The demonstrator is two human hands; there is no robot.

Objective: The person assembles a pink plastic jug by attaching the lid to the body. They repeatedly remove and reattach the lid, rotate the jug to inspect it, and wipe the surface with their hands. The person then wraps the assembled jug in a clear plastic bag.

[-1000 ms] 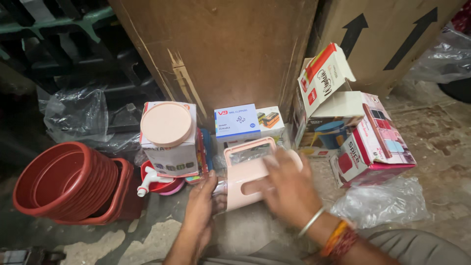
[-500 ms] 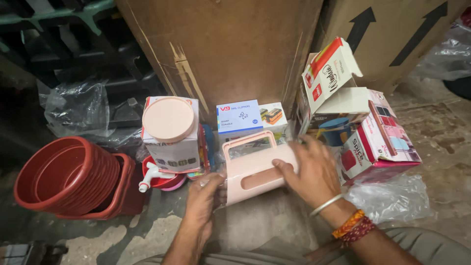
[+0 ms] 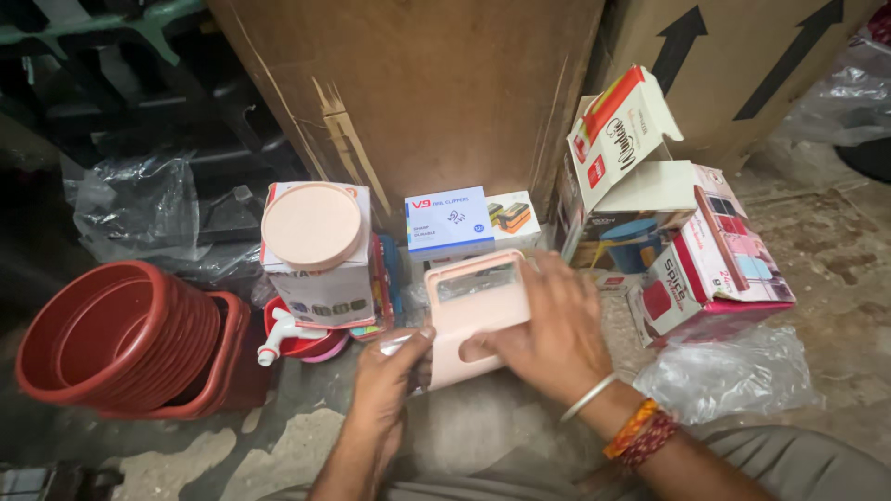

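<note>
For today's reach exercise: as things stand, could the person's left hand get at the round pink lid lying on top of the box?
Probably yes. The left hand sits at the pink case, just below and right of the round pink lid, which lies uncovered on the box. Nothing stands between them.

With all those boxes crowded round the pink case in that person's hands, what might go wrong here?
The round pink lid lies loose on top of a box just beside the left hand; a nudge could knock it off. The open carton leans on the stacked red and white boxes near the right hand and might topple. The pink case is held at its edges, so it could slip.
</note>
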